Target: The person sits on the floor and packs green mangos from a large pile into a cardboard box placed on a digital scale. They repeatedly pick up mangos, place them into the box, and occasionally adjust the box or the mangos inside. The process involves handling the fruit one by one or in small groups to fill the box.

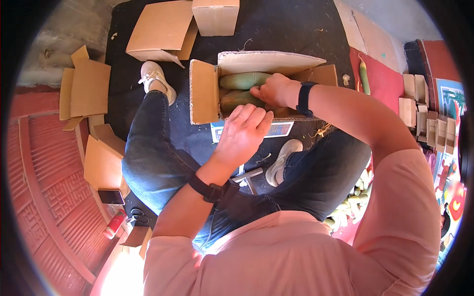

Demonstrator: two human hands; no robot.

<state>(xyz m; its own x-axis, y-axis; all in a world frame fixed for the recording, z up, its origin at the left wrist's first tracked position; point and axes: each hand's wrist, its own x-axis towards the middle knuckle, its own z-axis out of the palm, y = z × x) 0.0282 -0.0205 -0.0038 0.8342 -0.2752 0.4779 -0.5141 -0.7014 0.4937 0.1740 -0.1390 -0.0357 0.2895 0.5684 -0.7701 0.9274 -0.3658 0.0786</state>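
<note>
An open cardboard box (204,98) lies between my feet, flaps spread. Inside it, at the left end, rest a pale green radish (242,80) along the far wall and a darker green radish (239,100) nearer to me. My right hand (279,90) reaches into the box from the right, its fingers curled against the radishes and partly hiding them. At the near wall, my left hand (245,127) is closed with its fingers bent over the box's upper edge. What lies under my right hand is hidden.
More cardboard boxes stand at the back (163,27) and left (89,89). A loose green radish (364,79) lies on red cloth at right, near stacked small boxes (422,113). Pale green pieces (353,204) pile by my right leg. A phone (111,197), scissors (138,216) and red bottle (116,223) lie left.
</note>
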